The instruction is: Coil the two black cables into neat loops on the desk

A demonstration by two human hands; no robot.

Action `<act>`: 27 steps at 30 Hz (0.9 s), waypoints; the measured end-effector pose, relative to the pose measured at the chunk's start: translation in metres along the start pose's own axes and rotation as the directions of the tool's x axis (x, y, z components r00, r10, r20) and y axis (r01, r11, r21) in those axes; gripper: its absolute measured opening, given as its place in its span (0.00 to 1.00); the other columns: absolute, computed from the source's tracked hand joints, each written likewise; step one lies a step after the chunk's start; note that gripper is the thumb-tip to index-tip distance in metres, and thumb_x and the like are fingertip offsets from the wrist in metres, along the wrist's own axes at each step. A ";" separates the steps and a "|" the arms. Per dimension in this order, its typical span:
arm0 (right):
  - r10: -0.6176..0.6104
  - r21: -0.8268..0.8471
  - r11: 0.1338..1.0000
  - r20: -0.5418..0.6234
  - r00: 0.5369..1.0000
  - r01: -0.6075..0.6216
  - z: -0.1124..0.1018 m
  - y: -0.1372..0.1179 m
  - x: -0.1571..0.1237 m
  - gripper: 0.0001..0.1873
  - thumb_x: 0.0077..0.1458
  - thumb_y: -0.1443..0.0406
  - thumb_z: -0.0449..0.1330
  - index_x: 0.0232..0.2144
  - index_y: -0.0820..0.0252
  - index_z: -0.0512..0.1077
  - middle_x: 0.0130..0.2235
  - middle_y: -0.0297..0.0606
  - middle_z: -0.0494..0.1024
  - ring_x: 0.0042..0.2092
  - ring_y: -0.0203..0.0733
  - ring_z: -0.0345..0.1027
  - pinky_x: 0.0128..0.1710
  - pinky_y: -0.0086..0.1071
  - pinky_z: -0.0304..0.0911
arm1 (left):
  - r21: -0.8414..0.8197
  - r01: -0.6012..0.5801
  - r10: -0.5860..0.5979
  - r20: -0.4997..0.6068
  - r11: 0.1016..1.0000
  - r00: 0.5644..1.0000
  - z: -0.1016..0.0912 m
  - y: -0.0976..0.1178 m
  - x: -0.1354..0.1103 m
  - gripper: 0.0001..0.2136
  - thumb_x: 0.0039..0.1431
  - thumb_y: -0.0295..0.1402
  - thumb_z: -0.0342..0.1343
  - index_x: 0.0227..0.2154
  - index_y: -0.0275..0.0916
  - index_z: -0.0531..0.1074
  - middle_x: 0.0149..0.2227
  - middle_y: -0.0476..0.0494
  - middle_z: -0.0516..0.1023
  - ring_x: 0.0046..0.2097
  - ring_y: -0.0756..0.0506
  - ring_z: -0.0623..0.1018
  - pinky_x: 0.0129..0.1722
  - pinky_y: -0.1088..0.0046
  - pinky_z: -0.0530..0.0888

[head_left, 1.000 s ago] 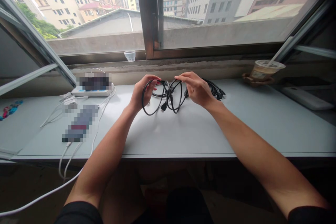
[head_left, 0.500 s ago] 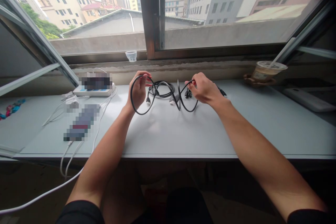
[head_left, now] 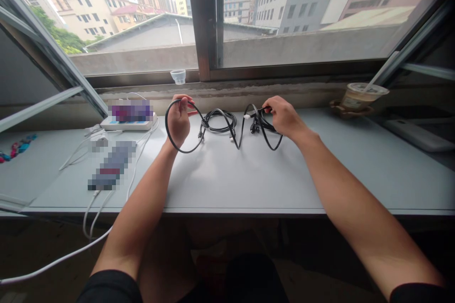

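My left hand (head_left: 177,120) is closed round one loop of a black cable (head_left: 217,122) and holds it just above the grey table (head_left: 249,180). My right hand (head_left: 284,117) pinches another loop of the same cable further right, with small plug ends hanging by its fingers. Between the two hands a coiled part of the cable lies on the table near the window wall. The cable stretches across from one hand to the other.
A white power strip (head_left: 128,120) with white leads sits at the back left, a blurred device (head_left: 112,165) in front of it. A small plastic cup (head_left: 177,76) stands on the window ledge. A lidded drink cup (head_left: 360,96) stands back right, a white flat object (head_left: 415,135) beyond it.
My hands have drawn apart, the left going left and the right going right. The bunched cable loops have spread out and a coil now lies on the table between them.
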State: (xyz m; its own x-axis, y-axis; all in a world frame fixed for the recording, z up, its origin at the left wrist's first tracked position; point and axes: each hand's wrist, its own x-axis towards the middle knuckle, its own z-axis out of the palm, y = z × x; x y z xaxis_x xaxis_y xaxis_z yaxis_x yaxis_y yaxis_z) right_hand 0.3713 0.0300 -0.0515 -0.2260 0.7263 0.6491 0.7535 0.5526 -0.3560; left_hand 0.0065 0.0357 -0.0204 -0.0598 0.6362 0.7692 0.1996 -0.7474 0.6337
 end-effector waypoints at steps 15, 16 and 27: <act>0.287 -0.217 0.941 0.104 0.952 -0.259 -0.007 0.009 -0.007 0.13 0.64 0.60 0.60 0.42 0.56 0.84 0.40 0.45 0.81 0.42 0.51 0.75 0.45 0.42 0.69 | 0.094 -0.026 0.062 -0.413 0.995 0.909 -0.010 0.000 0.008 0.22 0.74 0.57 0.44 0.45 0.41 0.66 0.44 0.43 0.73 0.39 0.50 0.77 0.34 0.75 0.82; 0.320 -0.182 0.935 0.067 0.945 -0.304 -0.008 0.008 -0.006 0.12 0.62 0.60 0.62 0.43 0.56 0.84 0.39 0.44 0.82 0.41 0.51 0.76 0.45 0.43 0.70 | 0.098 -0.030 0.067 -0.391 0.995 0.918 -0.010 0.000 0.007 0.22 0.73 0.57 0.45 0.45 0.41 0.67 0.43 0.43 0.73 0.40 0.50 0.77 0.34 0.75 0.82; 0.455 0.625 0.688 0.025 0.890 -0.369 -0.003 -0.019 0.004 0.23 0.44 0.50 0.78 0.40 0.55 0.83 0.36 0.39 0.83 0.40 0.49 0.81 0.42 0.44 0.83 | 0.136 -0.051 0.077 -0.191 0.989 0.979 -0.007 -0.004 0.003 0.26 0.71 0.59 0.47 0.47 0.40 0.72 0.40 0.43 0.74 0.39 0.50 0.78 0.31 0.78 0.78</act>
State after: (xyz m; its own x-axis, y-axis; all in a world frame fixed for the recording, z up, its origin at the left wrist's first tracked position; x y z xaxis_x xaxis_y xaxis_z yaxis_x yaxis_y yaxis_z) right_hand 0.3581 0.0208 -0.0404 0.1256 0.9083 0.3990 0.2158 0.3676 -0.9046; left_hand -0.0012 0.0390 -0.0203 -0.2299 0.5285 0.8172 0.3335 -0.7461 0.5763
